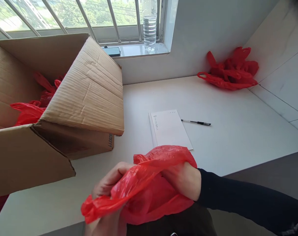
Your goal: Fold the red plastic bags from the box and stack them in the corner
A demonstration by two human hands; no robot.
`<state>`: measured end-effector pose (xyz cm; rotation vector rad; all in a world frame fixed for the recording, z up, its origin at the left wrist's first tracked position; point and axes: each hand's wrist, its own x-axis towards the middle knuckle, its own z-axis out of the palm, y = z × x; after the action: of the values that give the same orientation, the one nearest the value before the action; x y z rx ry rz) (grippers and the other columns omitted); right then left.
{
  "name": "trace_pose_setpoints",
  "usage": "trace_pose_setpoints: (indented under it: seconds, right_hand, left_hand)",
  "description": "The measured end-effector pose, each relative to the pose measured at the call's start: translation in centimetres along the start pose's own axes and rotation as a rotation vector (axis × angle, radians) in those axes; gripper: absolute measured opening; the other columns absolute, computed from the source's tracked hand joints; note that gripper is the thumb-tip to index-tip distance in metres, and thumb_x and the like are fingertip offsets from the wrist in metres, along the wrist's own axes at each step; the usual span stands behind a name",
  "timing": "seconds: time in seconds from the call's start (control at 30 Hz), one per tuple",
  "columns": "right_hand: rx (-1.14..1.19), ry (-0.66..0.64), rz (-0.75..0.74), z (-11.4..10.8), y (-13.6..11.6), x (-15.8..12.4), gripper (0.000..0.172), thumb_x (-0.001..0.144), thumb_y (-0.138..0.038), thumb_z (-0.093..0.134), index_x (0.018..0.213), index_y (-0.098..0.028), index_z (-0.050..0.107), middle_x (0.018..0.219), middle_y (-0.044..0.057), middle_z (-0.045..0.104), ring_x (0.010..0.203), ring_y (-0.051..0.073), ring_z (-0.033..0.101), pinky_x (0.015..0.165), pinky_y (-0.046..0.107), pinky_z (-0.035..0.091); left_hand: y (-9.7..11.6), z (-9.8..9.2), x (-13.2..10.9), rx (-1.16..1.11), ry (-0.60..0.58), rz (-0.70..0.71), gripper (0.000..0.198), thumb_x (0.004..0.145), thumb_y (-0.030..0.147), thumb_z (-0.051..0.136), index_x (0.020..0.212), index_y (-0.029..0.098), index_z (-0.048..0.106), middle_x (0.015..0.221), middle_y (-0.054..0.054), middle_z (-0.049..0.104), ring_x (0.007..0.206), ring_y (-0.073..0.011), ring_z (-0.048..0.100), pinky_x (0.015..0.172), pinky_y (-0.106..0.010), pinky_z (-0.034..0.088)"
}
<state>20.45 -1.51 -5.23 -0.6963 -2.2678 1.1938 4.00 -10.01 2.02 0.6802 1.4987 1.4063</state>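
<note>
A thin red plastic bag (151,190) is held over the table's front edge, crumpled and partly spread. My left hand (112,180) is closed around its left side, with a bunched end of the bag hanging over the fingers. My right hand (182,180) reaches into the bag from the right, up to the wrist. The plastic hides its fingers, so whether they grip anything does not show. Just beyond the bag lies a white notebook (170,127), and the bag covers its near edge. A black pen (196,122) rests beside the notebook.
An open cardboard box (90,88) with red plastic bags (31,113) inside stands at left, its flap over the white table (144,95). More red bags (231,72) lie in the far right corner. A water bottle (149,28) and a phone (112,51) are on the windowsill.
</note>
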Motion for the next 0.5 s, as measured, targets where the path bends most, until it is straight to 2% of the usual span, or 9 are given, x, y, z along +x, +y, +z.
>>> trace_pose_setpoints:
  seconds: [0.13,0.23,0.3,0.4,0.5]
  right_hand:
    - [-0.120,-0.116,-0.142,-1.4,-0.3,-0.7,0.046,0.100,-0.008,0.031,0.141,-0.020,0.050,0.132,0.009,0.066,0.129,0.021,0.059,0.111,0.039,0.050]
    - [-0.089,-0.156,-0.142,-2.6,-1.5,-0.6,0.051,0.103,-0.009,0.028,0.152,-0.022,0.037,0.146,0.007,0.056,0.142,0.018,0.046,0.122,0.036,0.037]
    - [-0.017,-0.142,-0.119,-3.3,-2.3,-0.2,0.048,0.105,-0.012,0.027,0.150,-0.023,0.041,0.141,0.006,0.059,0.138,0.018,0.049,0.119,0.034,0.040]
    - [0.080,-0.147,-0.112,-3.7,-2.7,0.7,0.040,0.105,-0.013,0.031,0.136,-0.022,0.054,0.118,0.006,0.067,0.115,0.017,0.062,0.104,0.033,0.052]
    - [0.199,-0.189,-0.149,-3.2,-2.1,1.4,0.036,0.105,-0.014,0.031,0.130,-0.021,0.056,0.113,0.006,0.066,0.111,0.016,0.061,0.105,0.033,0.050]
  left_hand:
    - [-0.2,-0.4,0.1,-0.164,0.053,-0.096,0.035,0.072,0.050,0.080,0.096,0.024,0.080,0.093,-0.006,0.076,0.062,-0.0199,0.068,0.046,-0.023,0.055]
    - [-0.5,-0.5,0.4,-0.167,0.096,-0.098,0.040,0.066,0.048,0.084,0.098,0.023,0.081,0.097,-0.007,0.078,0.063,-0.0224,0.072,0.053,-0.027,0.062]
    - [-0.5,-0.5,0.6,-0.184,0.079,-0.114,0.047,0.061,0.048,0.087,0.101,0.025,0.080,0.087,-0.006,0.079,0.060,-0.0219,0.072,0.053,-0.027,0.062]
    - [-0.2,-0.3,0.7,-0.194,0.046,-0.132,0.055,0.053,0.043,0.091,0.104,0.027,0.079,0.080,-0.004,0.078,0.057,-0.0204,0.071,0.052,-0.023,0.060]
    - [0.3,0.3,0.5,-0.193,0.064,-0.167,0.052,0.051,0.037,0.090,0.101,0.027,0.079,0.084,-0.004,0.078,0.063,-0.0218,0.072,0.056,-0.024,0.062]
